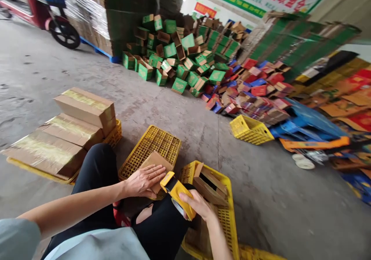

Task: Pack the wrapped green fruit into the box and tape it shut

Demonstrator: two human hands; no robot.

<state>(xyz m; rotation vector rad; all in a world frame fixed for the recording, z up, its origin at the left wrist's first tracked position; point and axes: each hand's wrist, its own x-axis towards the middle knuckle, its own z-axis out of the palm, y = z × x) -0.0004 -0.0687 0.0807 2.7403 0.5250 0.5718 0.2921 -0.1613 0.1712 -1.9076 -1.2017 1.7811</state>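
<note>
Left hand (pixel 145 180): flat, palm down on the small box (pixel 156 160), fingers straight and nearly together, not gripping. Right hand (pixel 199 205): closed around the yellow tape dispenser (pixel 179 196), its head up against the near right side of the box, just beside my left fingertips. Can't tell if the tape is touching the cardboard.

Small box sits at 12 o'clock, on the grid of the middle crate (pixel 164 137), between and just past my knees. Right crate (pixel 228 217) is at 1 o'clock, just beside the middle one, with an open box (pixel 211 184) tilted in its far end. More cardboard lies in its near end, partly behind my arm.

At 10 o'clock, three taped boxes (pixel 69 130) on the left crate (pixel 116 133), farthest one sitting highest. Spare yellow crate (pixel 251 130) on the floor (pixel 203 132) at 1 to 2 o'clock. Beyond: heap of green boxes (pixel 179 70) at 12, red and blue boxes (pixel 255 90) at 1, scooter (pixel 52 18) at 11.
</note>
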